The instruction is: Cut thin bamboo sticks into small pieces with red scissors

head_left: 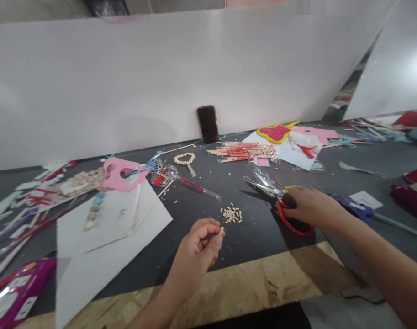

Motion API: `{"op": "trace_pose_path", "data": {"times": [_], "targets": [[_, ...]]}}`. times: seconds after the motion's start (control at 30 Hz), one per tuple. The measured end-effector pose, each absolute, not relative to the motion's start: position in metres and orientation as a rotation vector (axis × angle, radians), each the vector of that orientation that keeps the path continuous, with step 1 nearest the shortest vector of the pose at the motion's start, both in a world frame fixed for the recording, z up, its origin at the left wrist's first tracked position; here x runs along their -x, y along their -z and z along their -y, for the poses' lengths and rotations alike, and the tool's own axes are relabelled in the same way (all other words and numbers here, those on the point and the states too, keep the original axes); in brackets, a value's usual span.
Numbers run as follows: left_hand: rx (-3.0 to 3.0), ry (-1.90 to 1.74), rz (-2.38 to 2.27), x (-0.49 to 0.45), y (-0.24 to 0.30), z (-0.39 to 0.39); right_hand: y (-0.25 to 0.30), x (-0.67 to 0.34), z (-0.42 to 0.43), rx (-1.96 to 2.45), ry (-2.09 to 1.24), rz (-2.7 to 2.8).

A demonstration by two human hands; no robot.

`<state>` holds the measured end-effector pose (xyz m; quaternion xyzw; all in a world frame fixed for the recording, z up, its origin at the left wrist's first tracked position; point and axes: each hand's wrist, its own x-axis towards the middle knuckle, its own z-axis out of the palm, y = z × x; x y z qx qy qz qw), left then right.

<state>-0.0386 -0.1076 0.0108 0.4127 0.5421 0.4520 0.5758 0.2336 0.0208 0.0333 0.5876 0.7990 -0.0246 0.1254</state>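
Observation:
Between the thumb and fingertips of my left hand [197, 244] is pinched a short pale piece of stick [222, 230]. Just beyond it, a small pile of similar cut stick pieces [231, 214] lies on the dark tabletop. My right hand [309, 208] grips the handles of a pair of scissors [293, 225] low over the table. Their red loop shows below the hand, and the metal blades point left, spread apart. Part of the handle is hidden behind my fingers.
A phone [207, 123] leans against the white partition [143, 82]. Wrapped sticks [245, 151], a beaded bracelet [184, 159] and a pink cutout [124, 176] lie around. White board [102, 265] is at left, a purple glue gun [21, 290] front left, a blue tool [355, 208] right.

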Motion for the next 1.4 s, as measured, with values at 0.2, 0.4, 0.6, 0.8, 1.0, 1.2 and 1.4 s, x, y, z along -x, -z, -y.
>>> {"op": "trace_pose_path", "data": {"times": [0.2,0.4,0.6,0.8,1.0,1.2,1.4], "targets": [[-1.334,-0.957,-1.409,0.041,-0.016,0.096,-0.043,-0.233,-0.023,-1.683,0.095,-2.275],[-1.649,-0.853,-1.549,0.047,-0.021,0.086,-0.042,-0.238,-0.026,-1.715,0.112,-2.202],[-1.815,-0.806,-1.665,0.051,-0.02,0.082,-0.044,-0.242,-0.028,-1.759,0.086,-2.179],[-2.04,-0.841,-1.689,0.047,-0.017,0.082,-0.048,-0.242,-0.012,-1.802,0.076,-2.159],[-2.068,-0.856,-1.667,0.042,-0.017,0.083,-0.052,-0.247,-0.001,-1.997,0.144,-2.153],[-2.083,-0.857,-1.615,0.036,-0.016,0.087,-0.045,-0.206,0.038,-1.982,0.653,-2.72],[-2.109,-0.881,-1.57,0.03,-0.015,0.092,-0.025,-0.156,0.075,-1.54,1.978,-2.628]]}}
